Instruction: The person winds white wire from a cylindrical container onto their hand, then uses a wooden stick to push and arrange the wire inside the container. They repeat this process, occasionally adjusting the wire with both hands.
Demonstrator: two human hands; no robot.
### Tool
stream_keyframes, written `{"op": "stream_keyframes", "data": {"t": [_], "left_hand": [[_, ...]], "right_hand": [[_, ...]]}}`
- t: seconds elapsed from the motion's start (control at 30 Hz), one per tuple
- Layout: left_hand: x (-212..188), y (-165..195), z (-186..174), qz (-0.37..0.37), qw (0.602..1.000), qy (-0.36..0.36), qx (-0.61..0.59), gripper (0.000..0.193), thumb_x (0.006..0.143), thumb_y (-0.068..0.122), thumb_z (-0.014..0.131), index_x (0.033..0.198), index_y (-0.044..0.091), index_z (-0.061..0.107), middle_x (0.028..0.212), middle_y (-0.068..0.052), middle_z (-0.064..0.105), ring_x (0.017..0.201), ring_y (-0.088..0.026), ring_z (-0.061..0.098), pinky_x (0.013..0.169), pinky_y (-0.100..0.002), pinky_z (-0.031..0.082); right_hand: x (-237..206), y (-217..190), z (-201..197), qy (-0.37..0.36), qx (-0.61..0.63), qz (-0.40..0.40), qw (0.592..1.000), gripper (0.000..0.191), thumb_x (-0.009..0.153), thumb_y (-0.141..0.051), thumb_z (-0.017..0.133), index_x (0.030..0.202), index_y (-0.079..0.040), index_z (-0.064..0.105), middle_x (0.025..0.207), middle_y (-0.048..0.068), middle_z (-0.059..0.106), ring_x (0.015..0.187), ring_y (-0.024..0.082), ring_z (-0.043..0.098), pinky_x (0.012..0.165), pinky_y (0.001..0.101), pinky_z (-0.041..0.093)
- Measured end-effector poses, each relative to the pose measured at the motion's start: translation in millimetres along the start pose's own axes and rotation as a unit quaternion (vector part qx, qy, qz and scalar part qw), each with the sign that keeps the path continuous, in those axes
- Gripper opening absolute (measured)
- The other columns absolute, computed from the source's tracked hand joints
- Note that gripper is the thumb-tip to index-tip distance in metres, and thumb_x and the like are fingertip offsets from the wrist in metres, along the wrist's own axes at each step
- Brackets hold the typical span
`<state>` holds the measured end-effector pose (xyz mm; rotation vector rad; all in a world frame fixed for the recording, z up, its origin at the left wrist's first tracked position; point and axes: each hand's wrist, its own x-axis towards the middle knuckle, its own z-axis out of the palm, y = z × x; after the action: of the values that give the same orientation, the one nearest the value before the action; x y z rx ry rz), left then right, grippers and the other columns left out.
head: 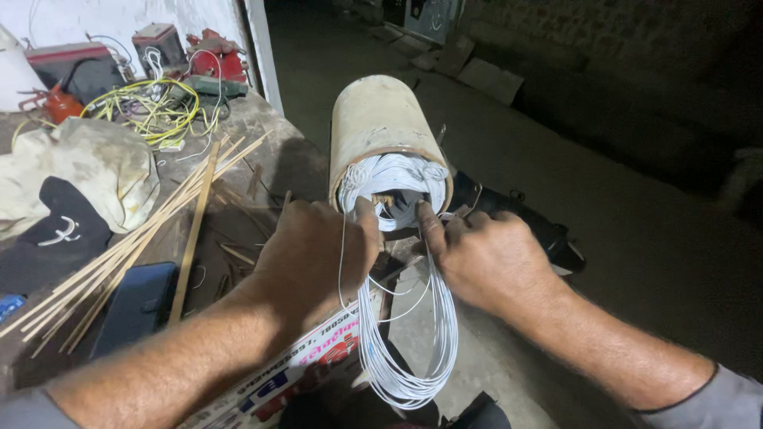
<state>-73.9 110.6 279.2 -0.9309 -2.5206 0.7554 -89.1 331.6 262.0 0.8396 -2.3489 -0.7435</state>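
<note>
- Centrally, a beige metal cylinder [380, 127] is lying on its side at the workbench edge, its open end facing the camera and packed with white wire windings [395, 179].
- A looped bundle of white wire [407, 342] is hanging down out of that opening, between the two forearms.
- The left hand [314, 254] is pressing against the lower left rim of the opening, fingers curled, thumb touching the windings; one strand is running down over it.
- The right hand [485, 258] is sitting at the lower right rim, fingers closed, its fingertips pinching wire at the mouth.
- Thin wooden sticks [159, 222] are lying fanned across the workbench [270, 151], left of the left hand.
- A dark blue flat case [139, 306] is lying beside the sticks, near the left forearm.
- A pale cloth bag [79, 171] and black fabric [48, 234] are sitting further left.
- Yellow wires [151, 111] and red tools [214, 56] are crowding the far end.
- A printed cardboard sheet [294, 365] is showing under the left forearm.
</note>
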Motion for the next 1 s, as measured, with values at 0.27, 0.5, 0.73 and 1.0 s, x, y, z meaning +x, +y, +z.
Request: {"op": "stream_keyframes", "data": {"t": [0.27,0.5,0.73,1.0], "left_hand": [[27.6,-0.4,-4.4,-0.042,0.999,-0.005,-0.008,0.019,0.09,0.018,0.064,0.097,0.001,0.07,0.065,-0.006,0.071,0.059,-0.023,0.073,0.046,-0.04,0.049],[36.5,6.2,-10.7,-0.038,0.998,-0.02,0.039,0.014,0.085,0.021,0.066,0.078,0.011,0.073,0.067,-0.006,0.071,0.057,-0.022,0.072,0.04,-0.04,0.048],[31.7,6.8,-8.3,-0.047,0.998,0.039,0.03,0.013,0.083,0.021,0.066,0.075,0.014,0.073,0.063,-0.002,0.068,0.056,-0.021,0.071,0.043,-0.041,0.047],[35.9,-2.0,13.0,-0.013,0.997,0.066,0.035,0.008,0.076,0.019,0.068,0.074,0.013,0.073,0.065,-0.004,0.067,0.056,-0.022,0.07,0.04,-0.041,0.05]], "right_hand": [[20.2,11.7,-2.5,-0.09,0.009,-0.025,0.996,0.053,0.096,-0.019,0.052,0.142,0.006,0.053,0.069,0.011,0.069,0.058,0.023,0.07,0.041,0.0362,0.054],[15.3,12.5,-0.9,-0.088,0.033,-0.015,0.995,0.049,0.095,-0.016,0.052,0.139,0.005,0.052,0.061,0.008,0.067,0.049,0.021,0.068,0.038,0.0354,0.053],[-1.8,7.0,-2.0,-0.132,0.071,-0.002,0.989,0.06,0.096,-0.016,0.051,0.15,0.007,0.04,0.06,0.008,0.068,0.046,0.021,0.068,0.042,0.037,0.053],[27.0,13.0,11.2,-0.075,0.047,-0.008,0.996,0.036,0.098,-0.021,0.053,0.122,0.004,0.064,0.062,0.008,0.069,0.054,0.024,0.07,0.043,0.0389,0.055]]}}
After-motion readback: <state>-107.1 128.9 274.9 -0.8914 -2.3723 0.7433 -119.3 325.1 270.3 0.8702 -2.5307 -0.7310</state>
